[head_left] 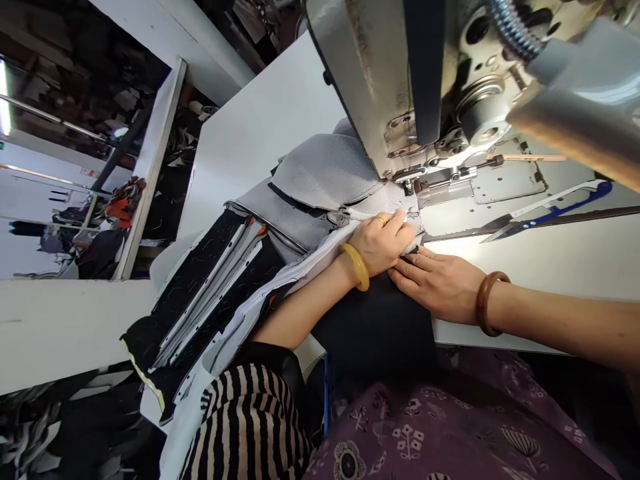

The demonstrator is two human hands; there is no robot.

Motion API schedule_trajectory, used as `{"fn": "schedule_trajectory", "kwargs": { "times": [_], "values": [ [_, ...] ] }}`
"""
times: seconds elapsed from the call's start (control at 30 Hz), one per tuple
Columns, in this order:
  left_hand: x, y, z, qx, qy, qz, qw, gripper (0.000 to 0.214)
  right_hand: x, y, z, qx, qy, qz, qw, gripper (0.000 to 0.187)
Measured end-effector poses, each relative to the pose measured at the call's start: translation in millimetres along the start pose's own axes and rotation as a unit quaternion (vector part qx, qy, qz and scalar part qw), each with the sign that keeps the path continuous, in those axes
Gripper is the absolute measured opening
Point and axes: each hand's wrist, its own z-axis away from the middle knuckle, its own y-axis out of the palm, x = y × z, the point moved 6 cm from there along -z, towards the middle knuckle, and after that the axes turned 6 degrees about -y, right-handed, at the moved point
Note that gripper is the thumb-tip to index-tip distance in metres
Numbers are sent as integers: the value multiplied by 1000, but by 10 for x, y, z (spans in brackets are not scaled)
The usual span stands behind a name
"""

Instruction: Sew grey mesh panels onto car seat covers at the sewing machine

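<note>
My left hand point(384, 241), with a yellow bangle at the wrist, bends its fingers over the edge of a grey fabric piece point(325, 167) close to the needle area. Its fingertips press a pale part of the cloth; what lies under them is hidden. Beside it my right hand point(443, 283), wearing a brown bangle, lies with fingers stretched out on the edge of a black fabric panel point(380, 327), which hangs over the table's front edge. Just beyond both hands stands the sewing machine point(370, 80), its presser foot point(410, 177) next to the grey fabric.
Blue-handled thread snips point(550, 210) lie open to the right on the white table point(575, 263). A bundled black and grey sewn part point(210, 287) extends left over my striped sleeve point(250, 420). Fabric scraps point(55, 420) fill the lower left. A grey machine part point(585, 100) juts in at upper right.
</note>
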Motion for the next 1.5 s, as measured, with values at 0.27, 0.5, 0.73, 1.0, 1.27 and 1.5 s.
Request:
{"fn": "schedule_trajectory", "kwargs": {
  "times": [0.27, 0.5, 0.73, 1.0, 1.27, 1.5],
  "values": [
    [66, 85, -132, 53, -39, 24, 998, 27, -171, -84, -56, 56, -30, -19, 998, 33],
    [168, 96, -219, 73, -99, 69, 990, 22, -230, -17, -41, 36, -12, -7, 999, 35],
    [224, 81, -153, -2, -146, 122, 982, 39, -206, 30, -28, 31, 4, -6, 999, 32],
    [216, 84, -203, 30, -155, 146, 977, 46, -243, -22, -37, 65, -13, -32, 997, 34],
    [161, 44, -281, 97, -175, 120, 972, 31, -238, -76, -54, 53, -22, -34, 998, 34],
    [135, 36, -362, 122, -153, 134, 971, 26, -255, -88, -54, 75, -26, -31, 996, 37]
  ]
}}
